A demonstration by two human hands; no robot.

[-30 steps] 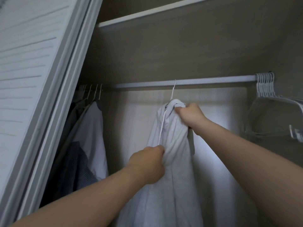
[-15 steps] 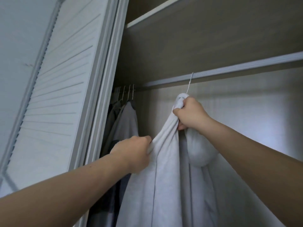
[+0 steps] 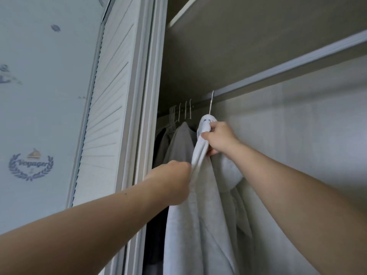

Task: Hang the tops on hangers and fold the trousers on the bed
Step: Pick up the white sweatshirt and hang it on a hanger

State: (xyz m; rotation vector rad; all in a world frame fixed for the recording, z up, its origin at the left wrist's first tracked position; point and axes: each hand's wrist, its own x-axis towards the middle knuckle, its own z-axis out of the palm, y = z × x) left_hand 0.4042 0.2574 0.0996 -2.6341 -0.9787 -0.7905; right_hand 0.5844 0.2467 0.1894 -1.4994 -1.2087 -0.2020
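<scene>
A pale grey-white top (image 3: 200, 225) hangs inside the wardrobe from a thin white hanger hook (image 3: 211, 102) caught on the closet rail (image 3: 288, 65). My right hand (image 3: 220, 138) is closed on the bunched collar just under the hook. Lower and to the left, my left hand (image 3: 174, 183) grips the top's left edge and holds it taut. The hanger's body is hidden inside the fabric.
Several other hung garments (image 3: 178, 143), grey and dark, crowd the rail to the left of the top. A louvred white wardrobe door (image 3: 107, 116) stands at the left, beside wallpaper with a blue crest (image 3: 30, 165). A shelf (image 3: 238, 8) runs above the rail.
The top on its hanger has slid left along the rail toward the other garments, with both hands still on it. The view has swung left and up, and the empty hangers at right have dropped out of sight.
</scene>
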